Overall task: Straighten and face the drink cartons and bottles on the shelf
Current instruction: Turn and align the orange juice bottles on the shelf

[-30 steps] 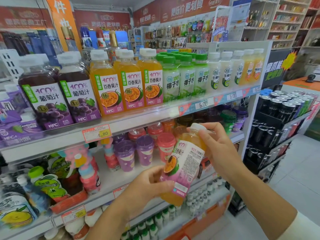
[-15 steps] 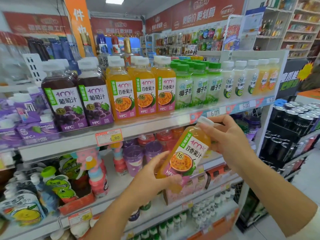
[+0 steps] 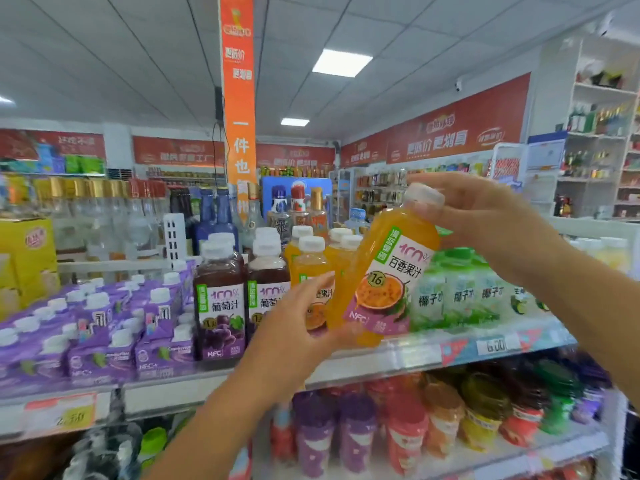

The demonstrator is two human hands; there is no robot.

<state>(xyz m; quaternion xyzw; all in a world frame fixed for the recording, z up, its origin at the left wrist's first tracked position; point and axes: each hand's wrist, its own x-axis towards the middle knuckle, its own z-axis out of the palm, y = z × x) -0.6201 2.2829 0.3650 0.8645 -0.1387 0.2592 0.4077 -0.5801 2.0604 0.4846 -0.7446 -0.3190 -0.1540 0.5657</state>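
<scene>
2 hands on 1 orange bottle (image 3: 384,278), held in the air just in front of the shelf (image 3: 381,362), not yet set down. Right hand (image 3: 485,216) closed round the neck just under the white cap (image 3: 424,194), taking the weight from above. Left hand (image 3: 294,327) half open, fingertips touching the bottle's base from the left, steadying rather than clamping. Long axis tilted: cap up and to the right, base down and to the left, just above the shelf's front edge. Label turned toward the camera, so facing looks already right; only the lean left to correct. Gap for it apparently between the orange row (image 3: 311,268) on the left and the green-capped bottles (image 3: 460,289) on the right, directly behind the held base. Grape bottles (image 3: 221,299) and purple cartons (image 3: 104,334) further left, upright. Next move, by judgement: swing the cap back to the left until upright, then lower and slide rearward. Right hand nearer the cap, so better placed to steer; left to guide the base in.
</scene>
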